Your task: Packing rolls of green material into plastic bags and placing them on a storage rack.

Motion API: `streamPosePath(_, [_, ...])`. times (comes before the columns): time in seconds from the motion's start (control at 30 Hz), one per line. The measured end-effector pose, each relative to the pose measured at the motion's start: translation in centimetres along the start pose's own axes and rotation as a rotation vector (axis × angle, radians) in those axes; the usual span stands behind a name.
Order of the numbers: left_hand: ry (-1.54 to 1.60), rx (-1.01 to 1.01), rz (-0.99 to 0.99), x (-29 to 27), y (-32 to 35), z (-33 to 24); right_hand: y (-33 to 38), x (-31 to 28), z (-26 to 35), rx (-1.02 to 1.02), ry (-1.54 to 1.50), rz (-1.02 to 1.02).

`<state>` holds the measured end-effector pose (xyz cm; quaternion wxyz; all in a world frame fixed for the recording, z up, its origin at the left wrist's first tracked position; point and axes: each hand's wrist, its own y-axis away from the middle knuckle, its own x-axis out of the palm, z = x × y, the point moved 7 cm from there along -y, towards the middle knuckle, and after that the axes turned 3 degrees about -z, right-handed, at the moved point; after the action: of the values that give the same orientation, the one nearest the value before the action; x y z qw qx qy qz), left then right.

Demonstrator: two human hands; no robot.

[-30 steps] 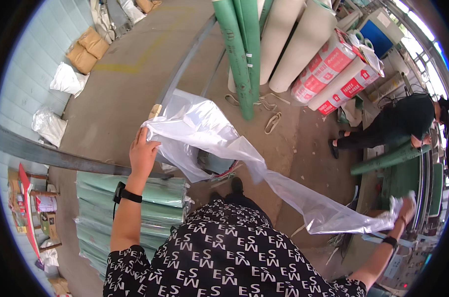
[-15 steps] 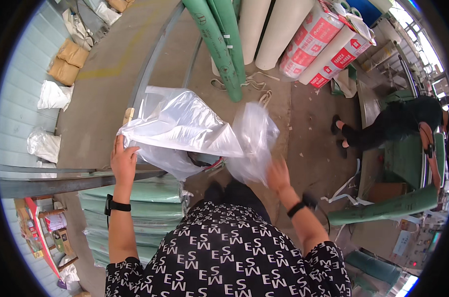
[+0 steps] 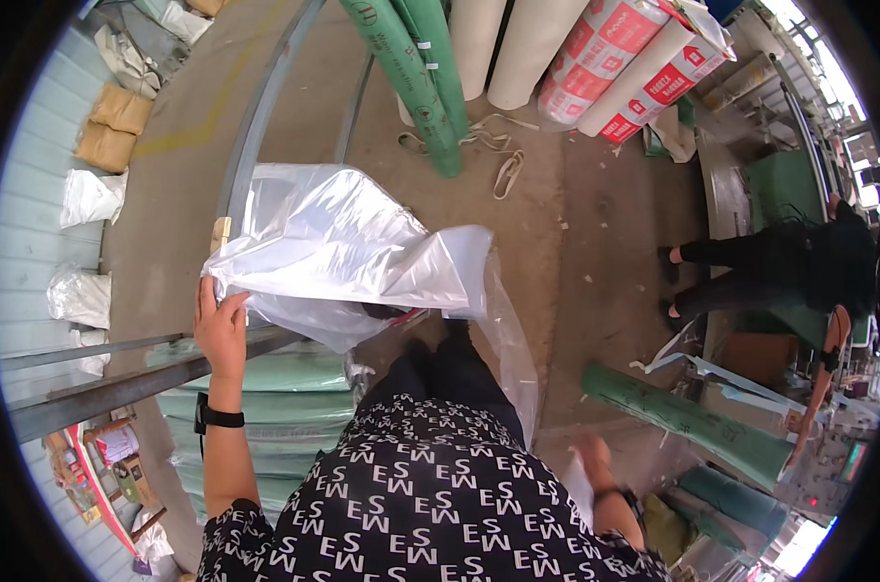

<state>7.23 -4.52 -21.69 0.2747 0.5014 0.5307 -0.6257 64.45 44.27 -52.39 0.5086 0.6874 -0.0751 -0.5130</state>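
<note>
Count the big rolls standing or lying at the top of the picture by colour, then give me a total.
Green rolls: 2
Cream rolls: 2
Red-and-white printed rolls: 2
Total: 6

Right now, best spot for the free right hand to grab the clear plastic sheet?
Probably the loose right corner of the clear plastic sheet, coming from the right. The left hand pins the left edge; the right end hangs unsupported above the right hand.
</note>
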Motion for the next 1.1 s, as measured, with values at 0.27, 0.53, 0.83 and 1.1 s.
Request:
streamPosePath(0.27, [0.013,-0.037,0.05,2.3,1.1,1.7,-12.1,-3.8,44.3,-0.174,-1.844,0.931])
streamPosePath(0.53, [0.045,-0.041,-0.001,1.8,0.1,1.5,-23.0,-14.0,39.7,-0.111,-1.987,-0.018])
streamPosePath(0.83, [0.094,-0.03,-0.092,0.9,0.8,1.6,14.9,-55.2,70.2,-1.558,-0.928,-1.231])
streamPosePath(1.1, [0.205,-0.06,-0.111,0.2,2.2,2.0,29.7,-37.4,88.2,-2.009,-0.293,-0.518])
